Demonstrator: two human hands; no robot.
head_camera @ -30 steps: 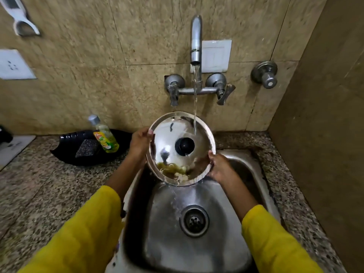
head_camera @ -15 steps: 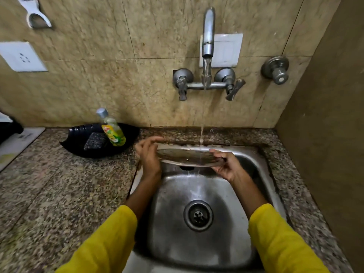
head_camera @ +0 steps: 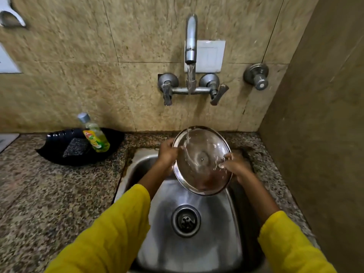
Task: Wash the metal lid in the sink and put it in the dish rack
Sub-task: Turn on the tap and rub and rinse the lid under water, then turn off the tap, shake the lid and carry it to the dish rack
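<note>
A round metal lid (head_camera: 201, 170) is held tilted over the steel sink (head_camera: 197, 243), its hollow underside facing me with a small rivet at the centre. Water from the wall tap (head_camera: 191, 38) falls onto its upper left part and runs down it. My left hand (head_camera: 167, 154) grips the lid's left rim. My right hand (head_camera: 235, 166) grips the right rim, fingers lying on the wet inner face. No dish rack is in view.
On the granite counter to the left a black tray (head_camera: 57, 152) holds a scrub pad (head_camera: 75, 147) and a green dish soap bottle (head_camera: 94, 134). A valve knob (head_camera: 257, 76) sticks out of the tiled wall. A brown wall closes the right side.
The lid was flipped: a second ago its knob side faced me, then it lay flat, and now its underside faces me under the stream. Both hands kept hold of the rim.
</note>
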